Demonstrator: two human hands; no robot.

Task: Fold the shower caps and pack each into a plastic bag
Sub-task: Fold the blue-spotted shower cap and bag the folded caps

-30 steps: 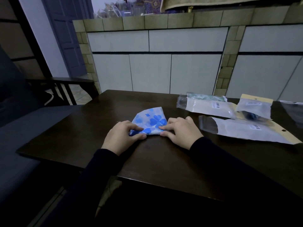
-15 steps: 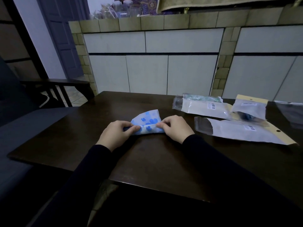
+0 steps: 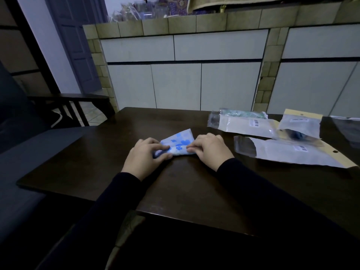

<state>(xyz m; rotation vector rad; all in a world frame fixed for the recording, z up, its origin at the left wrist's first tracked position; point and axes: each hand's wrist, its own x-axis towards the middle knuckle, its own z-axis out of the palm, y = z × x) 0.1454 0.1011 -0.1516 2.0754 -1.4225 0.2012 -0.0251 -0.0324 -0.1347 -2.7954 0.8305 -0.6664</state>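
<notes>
Dark wooden worktop (image 3: pixel 175 191), seen from the head view; dim light.

Far right of worktop: several plastic bags (image 3: pixel 288 152) with card headers, lying flat and overlapping. At least one looks already filled; contents hard to read.

Centre of worktop: shower cap (image 3: pixel 180 144), white with blue flower print, partly folded into a small wedge, pointed end far, near edge rolled toward the person. It lies well apart from the bags.

Left hand (image 3: pixel 145 155): fingers curled, thumb and fingers pinching the left end of the cap's near fold.
Right hand (image 3: pixel 207 148): fingers curled over, pinching the right end of the same fold.

Judgement: step in hand is tightening the fold. To do it well:
- keep both ends level so the roll stays even;
- press trapped air out toward the far point before creasing, since thin film will likely spring back;
- aim for a width narrower than the bag mouth;
- hold the fold with one hand while the other fetches a bag.
</notes>
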